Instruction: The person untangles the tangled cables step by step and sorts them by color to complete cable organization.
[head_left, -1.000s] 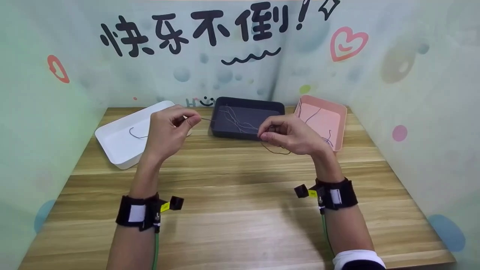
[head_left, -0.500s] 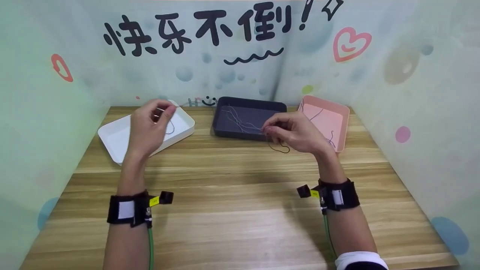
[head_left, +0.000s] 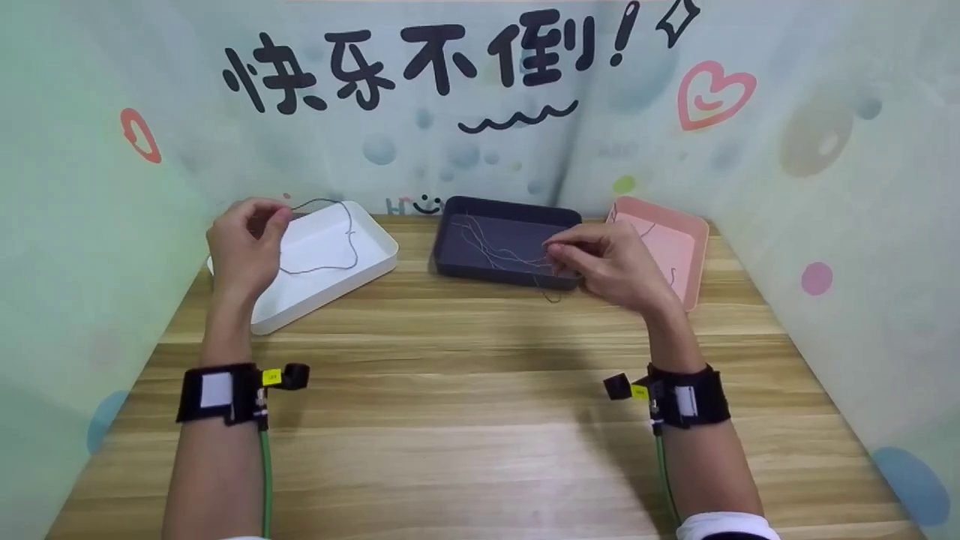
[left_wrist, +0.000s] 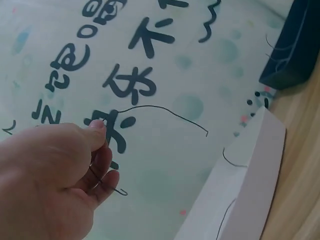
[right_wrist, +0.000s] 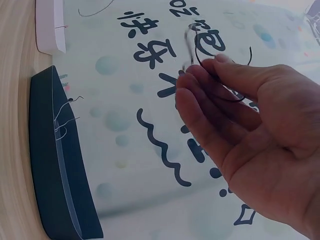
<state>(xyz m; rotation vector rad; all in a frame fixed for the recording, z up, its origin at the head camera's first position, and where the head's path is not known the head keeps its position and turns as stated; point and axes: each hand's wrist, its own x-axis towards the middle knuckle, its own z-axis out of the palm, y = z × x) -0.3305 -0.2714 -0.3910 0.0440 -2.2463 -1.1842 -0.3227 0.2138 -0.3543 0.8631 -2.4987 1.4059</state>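
My left hand (head_left: 247, 244) is raised over the left part of the white tray (head_left: 337, 289). Its thumb and fingertips pinch a thin dark string (left_wrist: 159, 107), whose two ends stick out on either side of the fingers. Over the right end of the dark tray (head_left: 502, 275), my right hand (head_left: 619, 266) pinches another thin dark string (right_wrist: 231, 100), bent into loops around the fingertips. Pale thin strings (head_left: 484, 246) lie in the dark tray. Thin string (left_wrist: 231, 161) also shows in the white tray; in the head view it is hard to separate from the held one.
A pink tray (head_left: 667, 244) with a few strings stands at the back right, partly behind my right hand. All three trays sit along the back of the wooden table (head_left: 480, 420). Printed cloth walls (head_left: 420, 165) enclose the table at the back and sides.
My left hand has moved left with its string, from beside the dark tray to above the white tray's left part. My right hand stays in nearly the same place, still pinching its string.
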